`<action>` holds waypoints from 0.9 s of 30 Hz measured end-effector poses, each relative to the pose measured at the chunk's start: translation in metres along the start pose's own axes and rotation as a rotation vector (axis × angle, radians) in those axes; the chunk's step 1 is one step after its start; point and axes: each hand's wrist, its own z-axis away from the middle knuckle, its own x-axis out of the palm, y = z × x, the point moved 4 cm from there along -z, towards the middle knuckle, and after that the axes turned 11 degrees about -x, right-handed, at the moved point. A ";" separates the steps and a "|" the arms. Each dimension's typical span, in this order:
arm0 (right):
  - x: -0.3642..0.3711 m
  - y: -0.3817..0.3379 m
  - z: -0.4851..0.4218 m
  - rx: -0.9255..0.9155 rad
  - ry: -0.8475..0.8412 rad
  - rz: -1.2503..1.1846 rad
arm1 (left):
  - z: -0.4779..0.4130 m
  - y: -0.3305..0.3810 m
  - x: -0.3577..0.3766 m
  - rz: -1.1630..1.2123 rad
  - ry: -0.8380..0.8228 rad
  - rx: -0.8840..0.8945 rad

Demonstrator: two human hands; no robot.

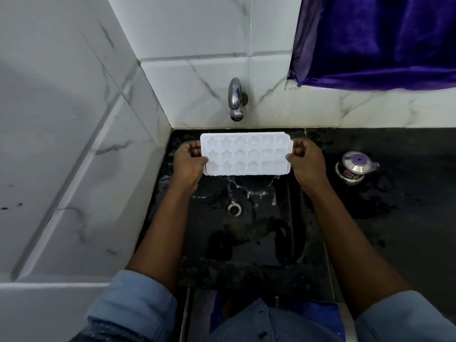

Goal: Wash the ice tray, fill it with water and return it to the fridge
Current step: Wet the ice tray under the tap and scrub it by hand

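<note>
Left of the tap point(235, 99) my left hand point(188, 160) clasps one end of the tray point(246, 154), held flat just below it over the wet sink point(246, 230), my right hand point(306, 160) clasps the other end; I judge it's the rinse, next freeing a hand for the tap.

Dim, cool, even light; the black sink point(261, 245) at 6 o'clock swallows detail, while the white ice tray point(246, 154) at centre is nearly blown out. Small glints on the tap point(235, 99) at 12. Wide-angle bending of wall tiles point(61, 144) at 9; edges soft.
</note>
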 end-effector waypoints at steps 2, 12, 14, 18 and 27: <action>-0.001 -0.001 0.000 -0.037 0.022 0.031 | 0.002 0.000 -0.001 -0.011 0.016 0.050; -0.006 -0.016 0.006 -0.241 0.093 0.038 | 0.004 -0.005 -0.011 -0.094 0.080 0.240; -0.007 -0.018 0.008 -0.270 0.105 0.036 | 0.010 -0.002 -0.014 -0.131 0.115 0.284; -0.007 -0.020 0.016 -0.349 0.119 0.011 | 0.024 0.001 -0.016 -0.206 0.142 0.392; -0.007 -0.013 0.028 -0.400 0.157 0.004 | 0.032 -0.005 -0.024 -0.251 0.146 0.495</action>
